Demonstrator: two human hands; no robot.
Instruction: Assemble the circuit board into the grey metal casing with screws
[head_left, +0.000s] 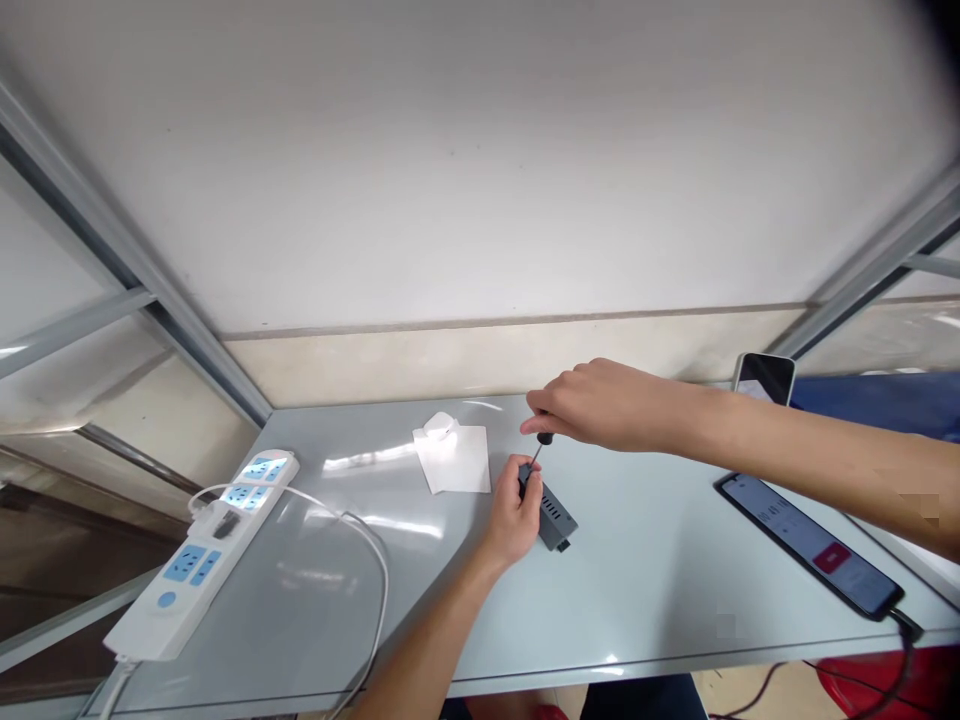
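My left hand is closed around the far end of a small dark grey slotted box, pressing it against the table. Several narrow slots run along its top, and a black piece juts from its near end. From above, my right hand grips the black handle of a screwdriver. Its thin metal shaft slants down to the box's far end, beside my left fingers. The tip's exact contact point is too small to make out. Just left of the box lie white papers with a small white item on them.
A white power strip with blue sockets lies at the left, its white cable looping over the grey table. At the right are a lit phone with a plugged-in cord and another phone behind my forearm. Metal frame bars stand both sides.
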